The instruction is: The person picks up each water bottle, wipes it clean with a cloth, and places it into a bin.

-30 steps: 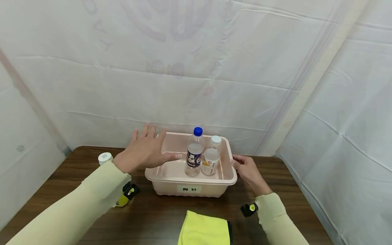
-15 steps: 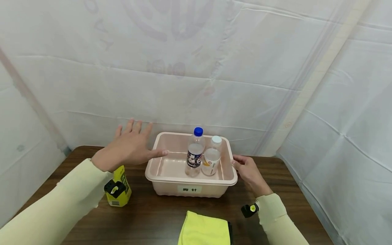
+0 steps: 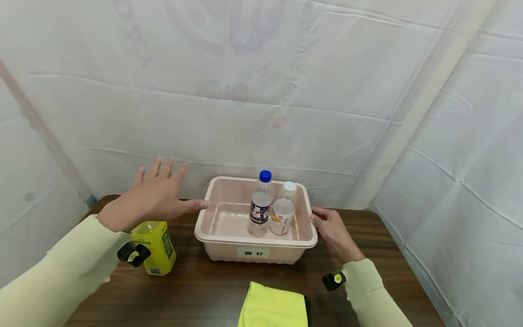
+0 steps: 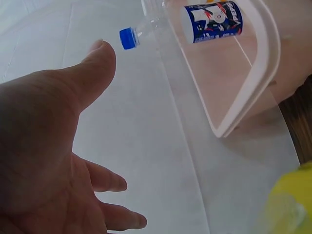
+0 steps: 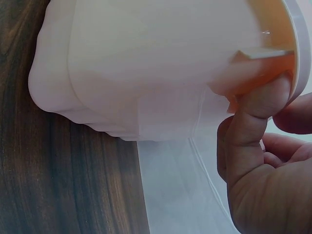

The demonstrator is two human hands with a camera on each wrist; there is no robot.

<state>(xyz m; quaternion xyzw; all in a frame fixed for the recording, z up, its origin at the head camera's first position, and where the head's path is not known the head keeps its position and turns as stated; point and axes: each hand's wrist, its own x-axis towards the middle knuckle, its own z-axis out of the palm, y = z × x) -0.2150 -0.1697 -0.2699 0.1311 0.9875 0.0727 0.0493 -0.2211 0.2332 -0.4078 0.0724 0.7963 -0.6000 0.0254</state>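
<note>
A pale pink plastic basin (image 3: 229, 238) with a label on its front wall stands on the table. Inside it, side by side and upright, are a Pepsi bottle (image 3: 260, 213) with a blue cap and a white-capped bottle (image 3: 282, 213). My right hand (image 3: 333, 229) grips the basin's right rim, its fingers curled under the edge in the right wrist view. My left hand (image 3: 151, 197) is spread in the air left of the basin, holding nothing. Beneath its wrist a yellow-labelled bottle (image 3: 157, 254) stands on the table, its top hidden by the hand.
A folded yellow cloth (image 3: 273, 306) with a dark edge lies at the front of the dark wooden table (image 3: 196, 290). White sheeting (image 3: 245, 136) rises close behind the basin and along both sides.
My left hand has moved left, away from over the basin, uncovering its left rim and more of the yellow-labelled bottle's body. The right hand has kept its grip on the rim.
</note>
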